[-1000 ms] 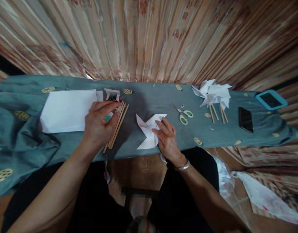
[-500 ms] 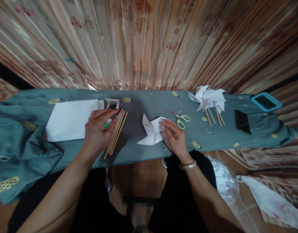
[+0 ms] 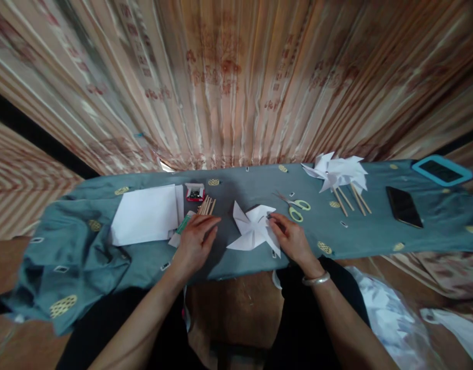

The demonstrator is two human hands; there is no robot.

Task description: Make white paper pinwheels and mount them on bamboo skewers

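Observation:
A white paper pinwheel (image 3: 252,226) with folded blades lies in the middle of the cloth. My right hand (image 3: 294,235) pinches its right-hand blade, thumb and fingers closed at the paper's edge. My left hand (image 3: 195,240) hovers left of the pinwheel, over a bundle of wooden sticks (image 3: 208,205) whose lower part it hides. Its fingers stretch to the right with the thumb apart, and nothing shows between them. A small red-and-white box (image 3: 195,192) with dark bits inside stands open behind the sticks. Beside the left wrist is a green-and-white packet (image 3: 182,227), partly covered.
White paper sheets (image 3: 146,216) are stacked on the left of the grey-green cloth (image 3: 236,187). Scissors (image 3: 298,208) with pale green handles lie right of the pinwheel. Farther right are finished pinwheels on sticks (image 3: 342,174), a black phone (image 3: 404,206) and a blue-framed tablet (image 3: 441,170).
My left hand has moved from beside the small box toward the pinwheel. My right hand stays at the pinwheel's right blade. The whole view has shifted, showing the table lower and farther right.

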